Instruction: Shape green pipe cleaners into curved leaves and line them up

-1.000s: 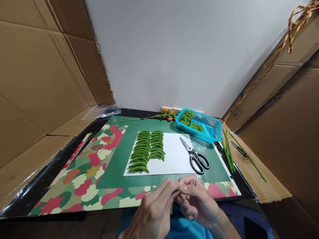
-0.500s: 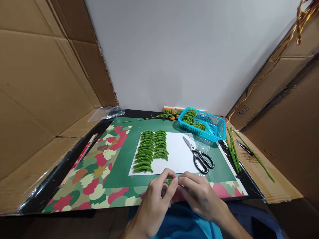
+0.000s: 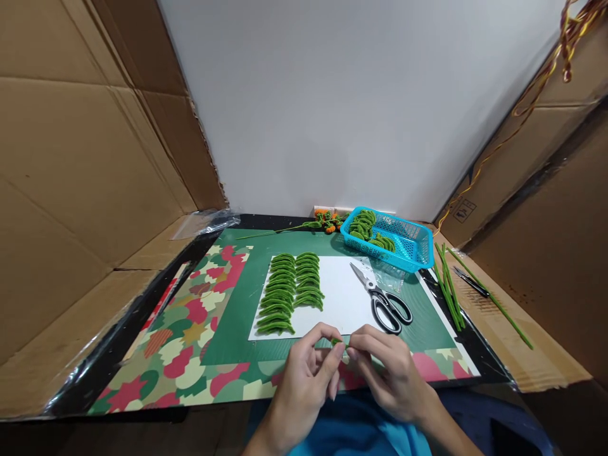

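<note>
My left hand is closed in a pinch on a small green pipe-cleaner leaf, most of it hidden by the fingers. Close beside it, my right hand pinches with thumb and forefinger at the piece's right end; what lies between those fingertips is too small to make out. Beyond the hands, two columns of curved green pipe-cleaner leaves lie on a white sheet. Scissors with black and grey handles rest partly on the sheet's right side, blades slightly apart.
A blue basket holds more green leaves at the back right. Orange flowers on a green stem lie at the back. Green stems and a small black-handled tool lie right. Cardboard walls flank the green mat.
The whole view has shifted slightly. Both hands stay together at the front edge, the fingertips still pinching, with only a small change in finger position.
</note>
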{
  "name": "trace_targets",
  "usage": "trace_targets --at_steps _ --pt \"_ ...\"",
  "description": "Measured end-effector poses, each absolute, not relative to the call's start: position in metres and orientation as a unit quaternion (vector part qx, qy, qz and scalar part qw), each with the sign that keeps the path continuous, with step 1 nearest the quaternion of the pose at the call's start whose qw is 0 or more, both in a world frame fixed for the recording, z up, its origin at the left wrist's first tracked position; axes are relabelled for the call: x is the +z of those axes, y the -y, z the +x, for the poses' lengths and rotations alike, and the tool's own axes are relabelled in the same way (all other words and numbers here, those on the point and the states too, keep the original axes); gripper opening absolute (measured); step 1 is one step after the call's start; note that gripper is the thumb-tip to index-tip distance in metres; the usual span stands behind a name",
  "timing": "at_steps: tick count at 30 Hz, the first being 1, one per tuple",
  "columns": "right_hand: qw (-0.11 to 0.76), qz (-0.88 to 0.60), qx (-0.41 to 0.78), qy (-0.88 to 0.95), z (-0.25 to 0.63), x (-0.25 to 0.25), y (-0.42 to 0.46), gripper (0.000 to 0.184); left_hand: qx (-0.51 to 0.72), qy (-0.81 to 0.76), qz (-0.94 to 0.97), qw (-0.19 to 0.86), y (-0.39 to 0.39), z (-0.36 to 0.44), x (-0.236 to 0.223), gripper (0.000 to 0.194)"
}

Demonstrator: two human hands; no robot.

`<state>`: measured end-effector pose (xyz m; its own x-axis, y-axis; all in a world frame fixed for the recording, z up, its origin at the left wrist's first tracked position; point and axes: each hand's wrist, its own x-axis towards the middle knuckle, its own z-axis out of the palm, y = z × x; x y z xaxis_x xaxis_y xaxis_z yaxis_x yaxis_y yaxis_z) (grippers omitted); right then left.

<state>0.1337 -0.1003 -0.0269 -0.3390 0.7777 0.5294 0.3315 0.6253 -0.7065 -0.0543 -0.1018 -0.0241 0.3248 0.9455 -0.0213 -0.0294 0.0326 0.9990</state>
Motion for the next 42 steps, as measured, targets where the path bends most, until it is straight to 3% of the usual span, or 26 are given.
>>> trace_targets --at_steps 5,7,10,13,17,20,24,27,33,38,42 --pt "0.480 -0.310 0.720 0.395 0.117 -0.035 0.107 0.035 0.477 -0.373 0.692 0.394 0.109 -0.053 -0.034 0.015" --pt "0.449 -0.261 0.814 0.260 0.111 -0.037 0.109 0.038 0.506 -0.339 0.728 0.316 0.109 -0.052 -0.037 0.018" --pt "0.426 -0.225 0.852 0.202 0.107 -0.039 0.111 0.037 0.540 -0.322 0.717 0.301 0.108 -0.050 -0.040 0.020" --pt "0.484 -0.278 0.755 0.344 0.110 -0.040 0.113 0.032 0.535 -0.344 0.679 0.367 0.108 -0.050 -0.039 0.015" --pt "0.520 -0.354 0.352 0.694 0.123 -0.036 0.109 0.011 0.462 -0.402 0.619 0.491 0.107 -0.053 -0.034 0.018" --pt "0.483 -0.309 0.168 0.802 0.132 -0.035 0.103 0.022 0.425 -0.428 0.583 0.544 0.105 -0.055 -0.032 0.029" --pt "0.471 -0.302 0.044 0.828 0.138 -0.038 0.099 0.023 0.391 -0.411 0.553 0.610 0.103 -0.055 -0.035 0.037" --pt "0.454 -0.304 0.051 0.836 0.138 -0.036 0.099 0.019 0.403 -0.410 0.552 0.604 0.105 -0.054 -0.037 0.034" --pt "0.512 -0.297 0.213 0.777 0.132 -0.028 0.105 0.020 0.418 -0.407 0.605 0.542 0.114 -0.054 -0.039 0.025" --pt "0.544 -0.323 0.508 0.584 0.123 -0.032 0.112 0.026 0.473 -0.345 0.737 0.338 0.117 -0.055 -0.036 0.011" --pt "0.496 -0.267 0.748 0.350 0.114 -0.038 0.115 0.035 0.498 -0.273 0.807 0.161 0.109 -0.056 -0.043 0.021"
